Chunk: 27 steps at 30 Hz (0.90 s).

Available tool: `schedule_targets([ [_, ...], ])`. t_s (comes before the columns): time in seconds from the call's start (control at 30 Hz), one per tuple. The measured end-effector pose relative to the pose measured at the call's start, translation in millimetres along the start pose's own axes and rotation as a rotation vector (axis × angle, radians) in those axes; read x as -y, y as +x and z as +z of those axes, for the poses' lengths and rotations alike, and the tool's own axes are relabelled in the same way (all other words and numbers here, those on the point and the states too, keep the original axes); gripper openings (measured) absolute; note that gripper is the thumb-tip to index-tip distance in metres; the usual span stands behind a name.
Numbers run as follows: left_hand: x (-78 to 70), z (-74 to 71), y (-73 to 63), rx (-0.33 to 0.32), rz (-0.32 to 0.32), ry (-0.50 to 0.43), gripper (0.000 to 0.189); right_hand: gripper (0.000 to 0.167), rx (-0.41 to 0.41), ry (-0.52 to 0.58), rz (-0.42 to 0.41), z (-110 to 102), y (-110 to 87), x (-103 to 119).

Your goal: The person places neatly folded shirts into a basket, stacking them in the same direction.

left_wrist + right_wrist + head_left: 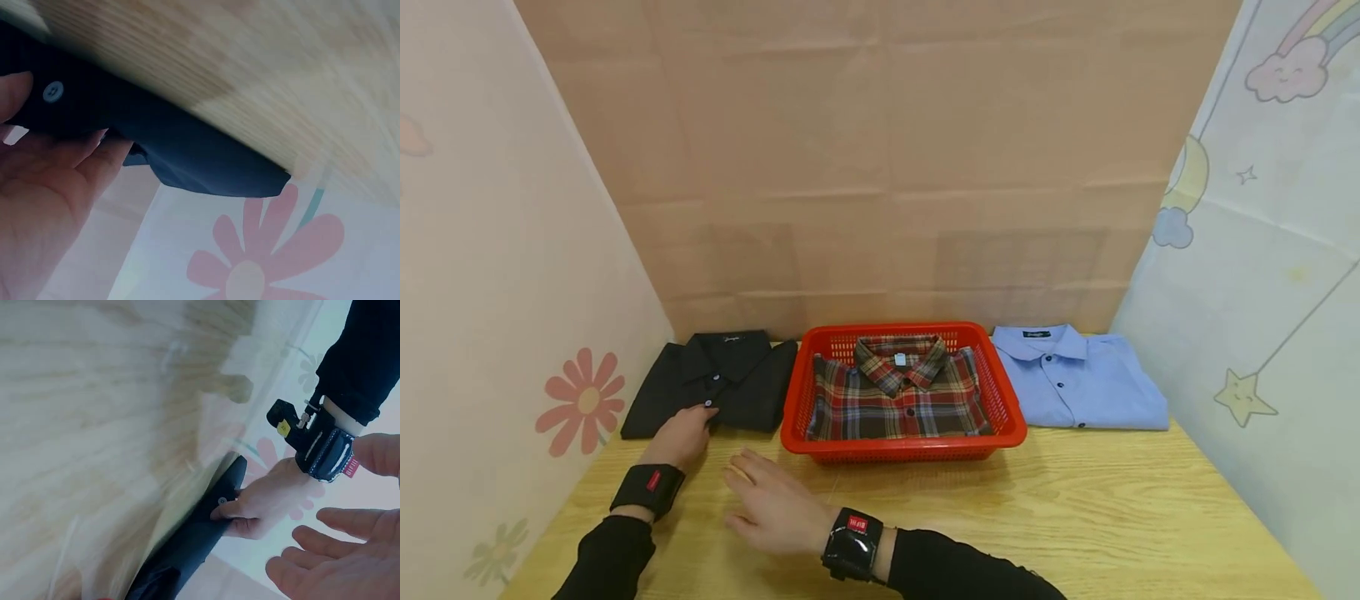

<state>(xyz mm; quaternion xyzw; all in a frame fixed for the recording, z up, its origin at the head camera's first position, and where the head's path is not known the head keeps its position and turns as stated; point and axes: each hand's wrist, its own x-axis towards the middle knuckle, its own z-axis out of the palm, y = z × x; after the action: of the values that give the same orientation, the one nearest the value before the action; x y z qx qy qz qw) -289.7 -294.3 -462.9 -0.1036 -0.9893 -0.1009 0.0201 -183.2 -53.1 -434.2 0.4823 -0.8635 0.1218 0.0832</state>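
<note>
A folded black shirt (752,392) with a collar and light buttons lies at the back left of the table. My left hand (681,437) is at its front edge and pinches the cloth. In the left wrist view, the thumb (14,94) lies beside a button, and the other fingers bend against the dark fabric. My right hand (782,508) is over the wooden table in front of the shirt, holding nothing. Its fingers (331,540) are spread and relaxed in the right wrist view.
A red plastic basket (902,450) stands in the middle, with a folded plaid shirt (898,408) inside. To its right lies a folded light blue shirt (1075,387). Patterned white panels (1247,292) flank the wooden table (1075,517), and a brown sheet (887,167) hangs behind.
</note>
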Motion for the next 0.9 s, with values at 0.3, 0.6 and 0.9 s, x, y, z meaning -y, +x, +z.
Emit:
schedule_targets([
  [0.3,-1.5,-12.5,-15.2,0.036,-0.011,-0.053,0.030,0.060,0.098,0.266,0.194,8,7.3,-2],
  [0.6,-9.8,-25.8,-23.0,0.069,-0.050,-0.048,0.012,0.070,0.169,0.301,0.351,13,16.6,-11],
  [0.9,-5.4,-38.3,-24.2,0.014,-0.127,-0.063,0.026,0.081,0.182,0.398,0.547,19,29.3,-6],
])
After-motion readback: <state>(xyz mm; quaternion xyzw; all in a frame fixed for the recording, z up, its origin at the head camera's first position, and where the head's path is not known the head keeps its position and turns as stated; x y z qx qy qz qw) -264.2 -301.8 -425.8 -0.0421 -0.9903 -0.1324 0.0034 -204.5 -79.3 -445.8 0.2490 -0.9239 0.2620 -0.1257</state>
